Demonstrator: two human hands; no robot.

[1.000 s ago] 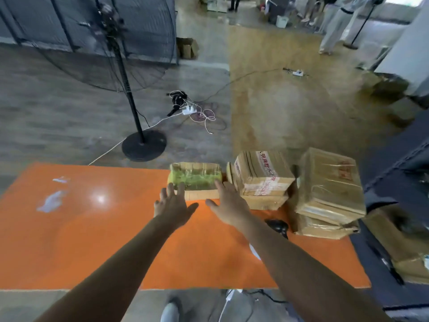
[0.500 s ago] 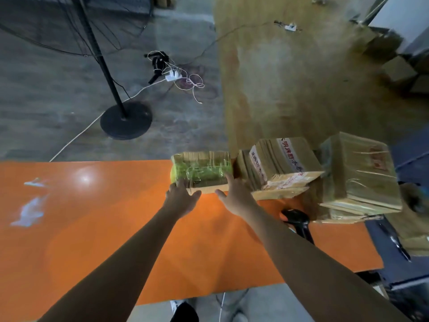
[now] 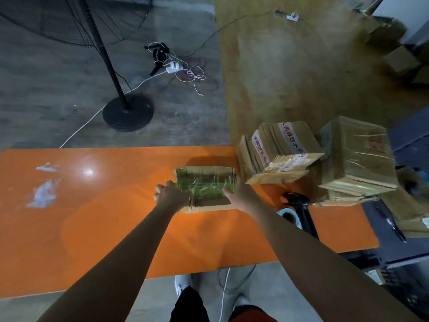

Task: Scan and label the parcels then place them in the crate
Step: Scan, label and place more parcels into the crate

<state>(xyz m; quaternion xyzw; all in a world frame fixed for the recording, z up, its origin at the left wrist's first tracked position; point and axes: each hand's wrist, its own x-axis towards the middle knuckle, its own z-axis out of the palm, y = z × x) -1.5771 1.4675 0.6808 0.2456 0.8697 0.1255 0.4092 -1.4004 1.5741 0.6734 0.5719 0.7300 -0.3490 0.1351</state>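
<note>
Pulled toward the person since half a second ago, the green-taped parcel (image 3: 206,183) has left the far edge of the orange table (image 3: 92,217) and now lies flat near the middle of its depth, apart from the neighbouring stack.

Beyond the table stands a pedestal fan (image 3: 127,112), its round black base on the grey floor. At the table's far right sit two stacks of taped cardboard parcels. The middle stack (image 3: 283,149) carries white bands with red Chinese characters, too soft to read with certainty. The right stack (image 3: 357,156) shows a small red stamp on top, which is illegible.

The green-taped parcel bears no label that can be made out, only green film and clear tape over brown card. It lies between the two hands. The left hand (image 3: 173,196) grips its left end, fingers curled over the edge. The right hand (image 3: 239,194) clasps its right end.

Just right of the right forearm rests a black scanner (image 3: 299,203), with a pale label roll (image 3: 289,216) beside it. A white power strip (image 3: 173,67) with tangled cords lies on the floor.
</note>
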